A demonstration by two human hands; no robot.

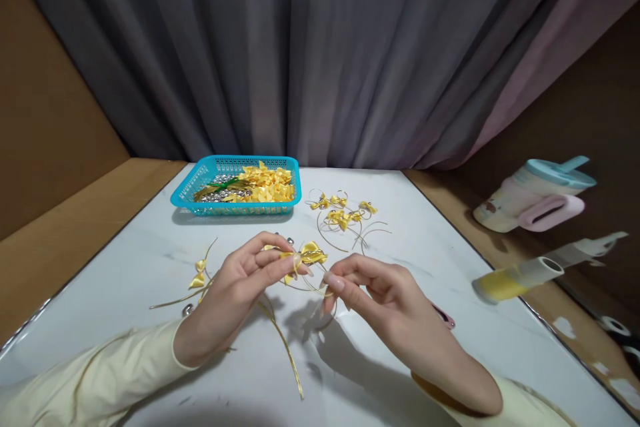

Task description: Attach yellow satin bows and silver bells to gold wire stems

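My left hand (250, 277) pinches a yellow ribbon bow (313, 253) between thumb and fingers, above the middle of the table. Opposite it, my right hand (373, 290) has thumb and index finger closed on a thin gold cord (313, 289) that runs from the bow. Under and beside my left wrist lie another yellow bow (199, 275), more gold cords (285, 343) and a small silver bell (188, 309). Part of a pink-handled item (445, 315) shows behind my right hand; the rest of it is hidden.
A blue plastic basket (236, 209) at the back left holds yellow bows and silver bells. Several corded bows (343, 218) lie at the back right of the white table (440, 360). Along the right edge are a lidded cup (530, 197) and a clear bottle with yellow liquid (505, 282).
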